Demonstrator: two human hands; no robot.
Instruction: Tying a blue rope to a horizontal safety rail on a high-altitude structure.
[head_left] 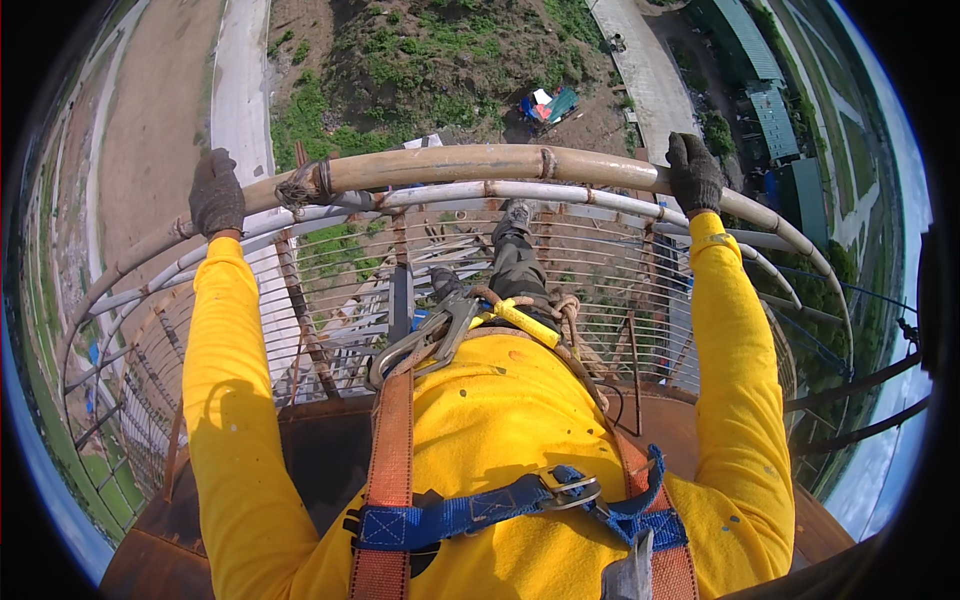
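My left hand, in a dark knit glove, is closed over the left part of a thick tan rail with rusty ring marks. Farther right on this curved rail, my right hand, gloved alike, is closed on it too. Both arms reach forward in yellow sleeves. A twist of wire or cord is bound round the rail near my left hand. Across my chest runs an orange and blue safety harness. Large metal hooks and a brown rope hang at my waist.
Below the top rail curves a thinner white rail, above a cage of rusty bars. My boot is among the bars. A rusty brown metal surface lies under me. Far below are ground, pale roads and green-roofed sheds.
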